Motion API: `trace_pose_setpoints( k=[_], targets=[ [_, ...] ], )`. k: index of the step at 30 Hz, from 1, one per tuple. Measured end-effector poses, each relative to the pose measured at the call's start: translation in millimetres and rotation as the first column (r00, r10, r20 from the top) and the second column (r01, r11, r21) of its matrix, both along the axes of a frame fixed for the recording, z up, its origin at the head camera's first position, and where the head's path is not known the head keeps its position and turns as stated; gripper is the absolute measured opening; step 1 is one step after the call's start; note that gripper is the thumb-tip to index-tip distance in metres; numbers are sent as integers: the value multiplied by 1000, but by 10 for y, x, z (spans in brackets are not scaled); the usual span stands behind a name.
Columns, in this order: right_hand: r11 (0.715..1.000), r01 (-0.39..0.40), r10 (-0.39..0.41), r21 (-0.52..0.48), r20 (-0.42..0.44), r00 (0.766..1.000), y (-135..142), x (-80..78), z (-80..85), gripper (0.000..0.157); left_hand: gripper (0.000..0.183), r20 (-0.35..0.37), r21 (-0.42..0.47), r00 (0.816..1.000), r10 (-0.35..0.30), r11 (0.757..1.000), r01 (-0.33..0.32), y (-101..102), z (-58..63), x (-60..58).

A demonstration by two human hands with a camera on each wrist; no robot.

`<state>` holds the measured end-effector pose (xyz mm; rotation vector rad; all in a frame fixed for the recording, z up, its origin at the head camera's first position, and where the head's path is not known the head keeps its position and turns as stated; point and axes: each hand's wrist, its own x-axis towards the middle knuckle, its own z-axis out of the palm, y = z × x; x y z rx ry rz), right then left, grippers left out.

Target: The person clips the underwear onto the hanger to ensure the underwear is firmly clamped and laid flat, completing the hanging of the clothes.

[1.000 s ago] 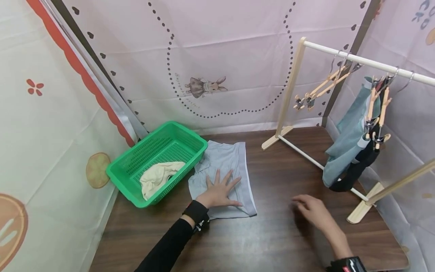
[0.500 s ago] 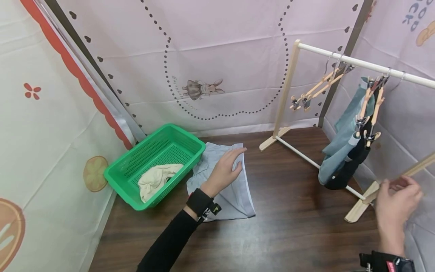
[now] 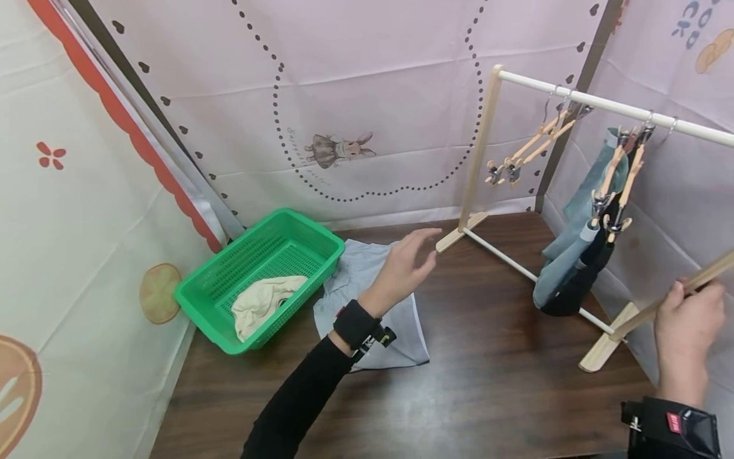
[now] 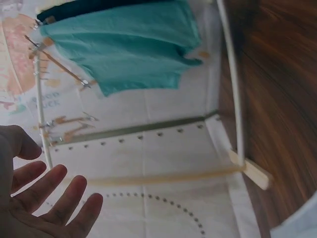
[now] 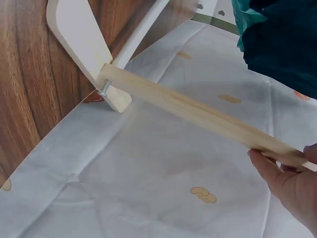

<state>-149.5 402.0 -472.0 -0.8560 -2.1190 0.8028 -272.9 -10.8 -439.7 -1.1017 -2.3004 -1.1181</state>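
Observation:
My right hand (image 3: 690,325) grips the near wooden upright (image 5: 198,114) of a clothes rack, its fingers wrapped round the post. My left hand (image 3: 401,269) is raised over the table with fingers loosely spread, holding nothing. Beneath it lies a light blue pair of shorts (image 3: 404,331), flat on the table and partly covered by my wrist. From the rack's white top rail (image 3: 608,102) hang clip hangers. Some bear teal shorts (image 4: 133,49) and a black garment (image 3: 564,303); two bare wooden hangers (image 3: 533,146) hang nearer the back post.
A green plastic basket (image 3: 201,317) with a cream cloth (image 3: 264,303) inside stands left of the light blue shorts. Printed fabric walls (image 3: 367,51) enclose the back and sides of the dark wooden table (image 3: 476,382). The rack's foot (image 3: 604,344) sits near the right edge.
My left hand has lifted off the light blue shorts and moved right and up. My right hand has swung from the table to the rack's near upright and taken hold of it.

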Motion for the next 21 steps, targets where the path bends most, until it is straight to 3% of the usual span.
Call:
trace_pose_setpoints(
  k=[4,7,9,12,14,16,18,21],
  targets=[
    [999,-36,36,3,22,999,29,11,-2,41,39,51,85,995,-88,993,84,185,85,-24],
    [999,-48,48,-8,32,998,43,22,2,41,40,158,150,970,-186,975,163,364,177,-70],
    [999,-47,48,-15,33,998,50,24,5,41,44,259,193,929,-263,957,217,494,247,-114],
    [999,-40,40,-20,27,999,67,27,14,41,56,424,236,835,-351,933,273,699,353,-192],
    [999,-38,39,-20,24,999,77,30,18,41,65,505,253,774,-382,923,291,831,416,-246],
    [999,-42,42,-25,24,999,79,33,21,41,70,555,280,731,-397,917,285,950,471,-300],
    [998,-48,48,-28,27,998,74,35,20,41,70,566,320,715,-411,908,268,1063,515,-355],
    [998,-51,53,-34,33,998,60,31,21,42,63,546,384,727,-417,896,225,1214,587,-418]
  ],
)
